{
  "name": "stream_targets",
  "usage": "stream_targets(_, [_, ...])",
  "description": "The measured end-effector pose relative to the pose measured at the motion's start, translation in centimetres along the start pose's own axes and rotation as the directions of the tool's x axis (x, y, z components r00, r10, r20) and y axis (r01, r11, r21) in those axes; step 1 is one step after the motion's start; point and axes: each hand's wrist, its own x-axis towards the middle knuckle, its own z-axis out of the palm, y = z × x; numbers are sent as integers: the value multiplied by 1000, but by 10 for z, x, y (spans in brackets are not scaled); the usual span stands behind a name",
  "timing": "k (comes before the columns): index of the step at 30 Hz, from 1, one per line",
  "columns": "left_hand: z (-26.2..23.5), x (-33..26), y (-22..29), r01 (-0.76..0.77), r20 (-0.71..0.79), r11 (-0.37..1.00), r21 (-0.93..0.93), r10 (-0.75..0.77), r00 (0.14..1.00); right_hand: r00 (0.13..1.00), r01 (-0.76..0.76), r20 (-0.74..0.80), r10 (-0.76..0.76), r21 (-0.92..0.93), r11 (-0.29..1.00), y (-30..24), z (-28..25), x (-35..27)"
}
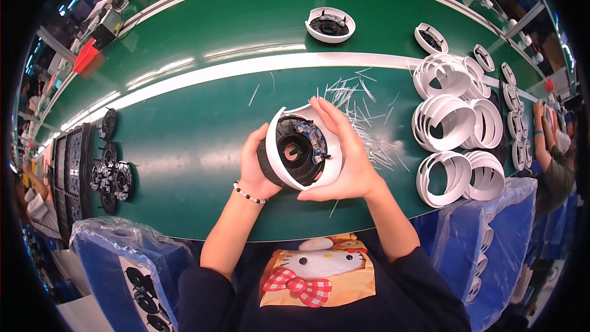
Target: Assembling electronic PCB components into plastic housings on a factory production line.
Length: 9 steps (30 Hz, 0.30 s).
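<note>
Between my two hands, above the green table (190,190), is a white ring-shaped housing (333,160) with a round black plastic base (284,172) fitted inside or against it. A curved blue circuit board (315,139) sits on the base's inner face. My left hand (250,166) grips the black base from its left side; most of its fingers are hidden behind it. Curled round the housing's right side is my right hand (354,163), fingers at the top and thumb along the lower edge. Both parts are tilted, so whether they are fully seated I cannot tell.
White rings (444,124) stand in stacks on the right. Thin white strips (369,129) lie scattered beyond my hands. Black bases (109,175) and a dark tray (69,178) are at left. An assembled unit (330,24) sits on the far strip. Plastic-lined blue bins (485,233) flank me.
</note>
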Motion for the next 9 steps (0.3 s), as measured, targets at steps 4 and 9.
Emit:
stream_targets(4, [-2, 0, 5, 40, 31, 999, 17, -40, 999, 992, 29, 122, -2, -219, 975, -10, 1, 2])
stream_targets(9, [-6, 0, 3, -13, 63, 1000, -19, 15, 998, 982, 154, 157, -105, -343, 927, -12, 8, 3])
